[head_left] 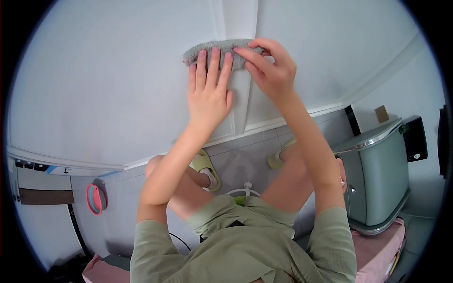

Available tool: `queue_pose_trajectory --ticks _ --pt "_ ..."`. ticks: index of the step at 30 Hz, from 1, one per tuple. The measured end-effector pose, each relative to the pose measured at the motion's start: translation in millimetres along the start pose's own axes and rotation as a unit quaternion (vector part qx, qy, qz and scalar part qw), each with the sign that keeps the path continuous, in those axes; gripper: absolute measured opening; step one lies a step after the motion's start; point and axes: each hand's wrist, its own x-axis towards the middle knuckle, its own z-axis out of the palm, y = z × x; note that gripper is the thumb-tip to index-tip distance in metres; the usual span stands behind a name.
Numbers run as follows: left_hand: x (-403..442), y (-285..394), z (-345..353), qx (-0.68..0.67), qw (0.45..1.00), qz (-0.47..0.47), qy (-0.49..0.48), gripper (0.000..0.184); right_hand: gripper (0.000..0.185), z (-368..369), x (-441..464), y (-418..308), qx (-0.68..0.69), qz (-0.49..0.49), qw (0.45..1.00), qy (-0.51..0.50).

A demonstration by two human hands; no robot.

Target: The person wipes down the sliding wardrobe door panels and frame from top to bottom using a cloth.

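A grey fluffy pad (222,47), long and narrow with a shaggy surface, lies flat against the upright white panelled surface (127,80) in front of me. It crosses a raised vertical moulding strip (240,21). My left hand (209,89) rests on the lower edge of the pad, fingers stretched out and slightly apart, pressing it from the front. At the pad's right end, my right hand (272,68) has its thumb and fingers bent around the edge in a pinch. Part of the right end is hidden behind those fingers.
Below is a grey tiled floor (245,151). At the right stands a grey-green cabinet (384,179) with a metal-trimmed top, near a pink cloth-like item (377,250). A pink and grey collapsible basin (96,199) is at the left. My feet wear light green slippers (206,167).
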Motion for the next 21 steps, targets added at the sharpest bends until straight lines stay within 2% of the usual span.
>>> queue_pose_trajectory --ticks 4,13,16,19,21 --pt "-39 4 35 0.006 1.000 0.002 -0.028 0.072 0.028 4 -52 -2 -0.011 0.034 0.999 -0.038" --pt "-176 21 122 0.026 0.976 0.011 -0.216 0.071 0.014 22 -217 -13 -0.001 0.138 0.971 -0.195" --pt "-191 31 135 0.058 0.968 0.009 -0.245 0.072 0.014 23 -236 -19 -0.005 0.169 0.962 -0.215" --pt "-174 31 112 0.053 0.955 0.019 -0.290 0.073 0.014 23 -228 -17 0.011 0.186 0.962 -0.202" --pt "-155 28 97 0.024 0.962 0.008 -0.273 0.075 0.015 21 -210 -17 0.024 0.200 0.964 -0.176"
